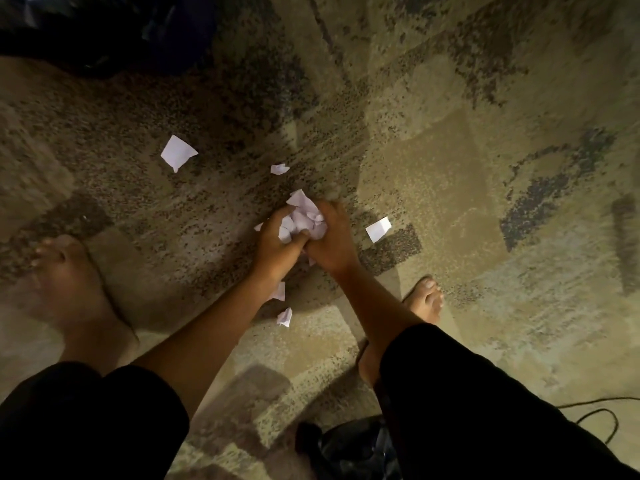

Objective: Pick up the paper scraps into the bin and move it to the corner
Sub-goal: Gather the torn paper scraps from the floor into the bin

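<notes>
- While you bend over the carpet (pixel 450 188), the head view shows your left hand (pixel 273 242) and right hand (pixel 332 242) pressed together at the middle of the frame, both closed around one bunch of paper scraps (pixel 304 216).
- Your left hand's fingers curl around the bunch from the left; your right hand's fingers wrap it from the right, and white paper pokes out above and between them.
- A larger loose scrap (pixel 177 153) lies flat on the carpet at the upper left of your hands, well apart from them.
- A small crumpled scrap (pixel 279 169) sits just above the bunch, near it but not touching.
- A folded white scrap (pixel 378 229) rests to the right of your right hand, near it.
- Two more scraps lie below your wrists: one (pixel 279 291) partly hidden by your left forearm, another (pixel 284 317) just under it.
- Your bare left foot (pixel 69 282) stands at the left of the frame, your right foot (pixel 427 301) at lower centre right.
- A dark, shiny object (pixel 353 448) sits at the bottom edge between your legs; you cannot tell from this view whether it is the bin.
- A thin dark cable (pixel 599 415) loops on the carpet at the lower right.
</notes>
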Tool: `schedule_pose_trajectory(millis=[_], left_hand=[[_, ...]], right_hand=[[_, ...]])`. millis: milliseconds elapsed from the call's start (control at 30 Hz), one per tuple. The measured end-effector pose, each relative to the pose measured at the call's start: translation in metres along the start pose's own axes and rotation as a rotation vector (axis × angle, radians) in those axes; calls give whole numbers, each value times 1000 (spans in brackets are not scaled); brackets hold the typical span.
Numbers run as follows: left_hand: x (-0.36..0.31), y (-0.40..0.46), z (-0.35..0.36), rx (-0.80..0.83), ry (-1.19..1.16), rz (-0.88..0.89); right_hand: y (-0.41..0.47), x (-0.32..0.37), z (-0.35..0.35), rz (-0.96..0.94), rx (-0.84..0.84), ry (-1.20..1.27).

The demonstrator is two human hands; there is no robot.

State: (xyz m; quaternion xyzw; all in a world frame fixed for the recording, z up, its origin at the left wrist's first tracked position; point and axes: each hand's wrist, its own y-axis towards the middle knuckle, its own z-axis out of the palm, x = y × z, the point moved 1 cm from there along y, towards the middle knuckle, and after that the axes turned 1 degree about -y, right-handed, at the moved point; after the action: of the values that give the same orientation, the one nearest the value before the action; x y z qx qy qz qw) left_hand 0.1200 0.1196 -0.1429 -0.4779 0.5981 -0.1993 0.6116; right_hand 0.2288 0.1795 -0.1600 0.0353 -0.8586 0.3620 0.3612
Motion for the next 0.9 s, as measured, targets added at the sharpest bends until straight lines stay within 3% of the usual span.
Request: schedule_pose_trajectory(millis=[367, 500, 700, 900], left_hand=[[-56, -69, -56, 12, -199, 33], [-102, -104, -99, 22, -277, 121], [-188, -152, -180, -5, -356, 280], [-260, -169, -253, -37, -575, 378]], right_hand=[[-37, 87, -37, -101, 7, 59], [-48, 152, -53, -245, -20, 73], [-56, 270, -76, -309, 24, 171], [-39, 386, -87, -412, -41, 227]])
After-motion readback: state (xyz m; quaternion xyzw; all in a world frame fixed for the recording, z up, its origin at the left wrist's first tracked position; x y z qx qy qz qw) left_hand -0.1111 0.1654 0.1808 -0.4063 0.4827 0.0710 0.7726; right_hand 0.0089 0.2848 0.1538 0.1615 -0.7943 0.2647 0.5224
